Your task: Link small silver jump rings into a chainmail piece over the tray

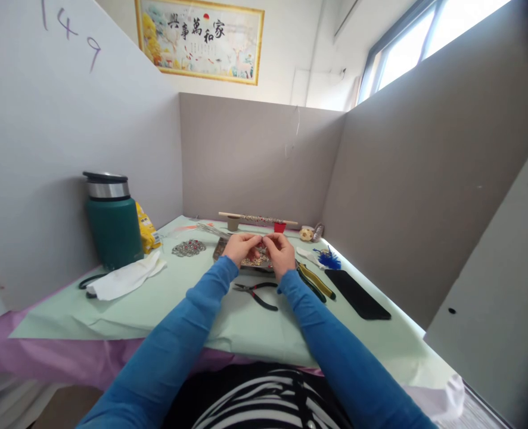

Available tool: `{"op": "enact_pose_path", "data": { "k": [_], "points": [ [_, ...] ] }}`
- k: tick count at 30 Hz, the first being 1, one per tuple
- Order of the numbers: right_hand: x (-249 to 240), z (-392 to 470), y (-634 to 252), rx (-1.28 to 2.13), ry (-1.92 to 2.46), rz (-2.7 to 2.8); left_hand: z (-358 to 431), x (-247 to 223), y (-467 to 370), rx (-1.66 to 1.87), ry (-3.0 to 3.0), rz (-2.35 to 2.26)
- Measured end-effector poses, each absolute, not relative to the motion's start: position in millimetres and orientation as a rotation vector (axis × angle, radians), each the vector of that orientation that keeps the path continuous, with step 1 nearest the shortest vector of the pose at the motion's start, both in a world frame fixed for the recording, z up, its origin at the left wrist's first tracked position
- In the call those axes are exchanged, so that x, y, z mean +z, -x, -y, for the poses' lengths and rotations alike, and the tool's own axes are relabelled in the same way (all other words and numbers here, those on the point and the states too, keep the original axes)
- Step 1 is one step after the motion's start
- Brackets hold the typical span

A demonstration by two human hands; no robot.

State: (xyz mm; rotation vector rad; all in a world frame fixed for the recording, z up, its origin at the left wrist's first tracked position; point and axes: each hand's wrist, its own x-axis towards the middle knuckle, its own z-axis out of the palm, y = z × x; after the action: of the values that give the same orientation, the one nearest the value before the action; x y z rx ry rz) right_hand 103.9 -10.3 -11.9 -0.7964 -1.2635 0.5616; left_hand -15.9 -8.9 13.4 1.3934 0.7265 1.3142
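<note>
My left hand and my right hand meet fingertip to fingertip above a dark tray of small gold-coloured pieces. Thumb and forefinger of each hand are pinched together. Whatever sits between them is too small to make out, though a speck of red shows near the fingertips. Below the hands lie black pliers with red marks on the handles. Close to my right wrist, yellow-and-green-handled pliers rest on the table.
On the left stand a green bottle, a white cloth and a heap of chains. Behind the tray, a wooden stick hung with beadwork spans a brown cup and a red cup. A black phone lies right, near a blue tassel.
</note>
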Motion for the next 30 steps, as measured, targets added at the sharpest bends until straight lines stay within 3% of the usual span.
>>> {"op": "enact_pose_path", "data": {
  "k": [8,13,24,30],
  "points": [
    [-14,12,-102,0.408,0.803,1.296,9,12,10,1.390,-1.301,-0.794],
    [-12,15,-101,0.528,0.895,1.269,5,12,12,1.393,-1.230,-0.826],
    [-18,22,-98,0.363,1.010,1.619,1,11,18,1.416,-1.224,-0.769],
    [-17,25,-96,0.630,0.895,1.580,5,17,24,1.366,-1.157,-0.658]
  ]
}}
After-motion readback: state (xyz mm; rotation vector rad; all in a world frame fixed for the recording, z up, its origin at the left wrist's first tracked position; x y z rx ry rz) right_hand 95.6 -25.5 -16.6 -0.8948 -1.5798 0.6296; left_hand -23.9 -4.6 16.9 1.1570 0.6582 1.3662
